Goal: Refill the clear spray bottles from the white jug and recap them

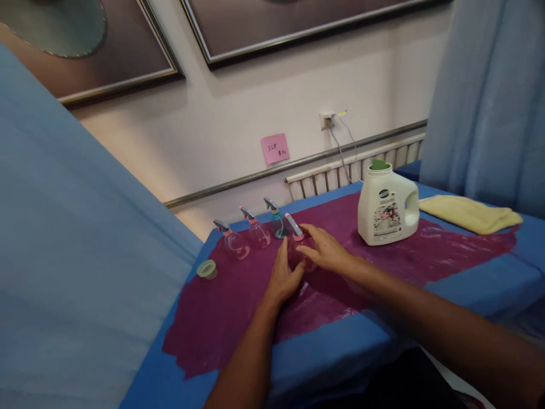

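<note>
A clear spray bottle with a grey-and-pink trigger head point(294, 226) stands upright on the purple sheet, between my two hands. My left hand point(284, 277) curves round its near left side, thumb by the base. From the right, my right hand point(327, 249) wraps its fingers and thumb about the body, which is partly hidden. Just behind stands a teal spray bottle point(279, 224). Further left are two more clear pink spray bottles, one in the middle point(259, 234) and one at the end point(237, 244).
A small pale green cup point(207, 269) stands at the sheet's left. To the right are a white jug with a green cap point(385, 213) and a folded yellow cloth point(470, 214). The purple sheet point(221, 324) covers part of the blue tabletop point(315, 363). Blue curtains point(76, 244) hang at both sides.
</note>
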The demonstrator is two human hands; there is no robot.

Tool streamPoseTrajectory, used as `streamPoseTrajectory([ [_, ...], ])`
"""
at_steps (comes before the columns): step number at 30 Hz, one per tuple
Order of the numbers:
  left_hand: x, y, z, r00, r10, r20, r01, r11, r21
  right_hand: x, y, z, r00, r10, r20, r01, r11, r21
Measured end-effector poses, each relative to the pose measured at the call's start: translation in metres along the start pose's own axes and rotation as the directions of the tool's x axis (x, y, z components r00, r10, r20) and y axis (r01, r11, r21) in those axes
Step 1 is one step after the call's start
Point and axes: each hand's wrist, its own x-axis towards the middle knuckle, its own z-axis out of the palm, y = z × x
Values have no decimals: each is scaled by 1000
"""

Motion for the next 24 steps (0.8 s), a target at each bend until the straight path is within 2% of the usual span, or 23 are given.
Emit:
streamPoseTrajectory([
  [4,8,13,-15,973,35,-229,-33,999,14,-21,10,-16,997,7,-80,-8,1000,-14],
  [7,15,24,-29,927,32,-374,-34,999,0,-36,21,-35,988,14,-152,-18,1000,-22],
  [10,7,36,-50,875,6,-483,8,1000,27,-55,31,-56,972,36,-233,-43,999,-26],
  [12,-14,45,-65,845,-3,-536,49,996,71,-71,38,-71,955,66,-288,-78,997,-28],
  [16,-78,58,-84,820,-23,-572,132,980,151,-113,51,-99,918,146,-370,-173,984,-40],
  [18,-109,61,-83,823,-44,-566,182,965,189,-133,54,-111,909,180,-376,-215,975,-53],
  [20,-132,61,-76,845,-73,-529,219,951,218,-150,55,-119,910,206,-361,-246,967,-69],
  [24,-154,57,-60,870,-111,-480,256,934,248,-168,53,-125,918,233,-322,-279,955,-103],
])
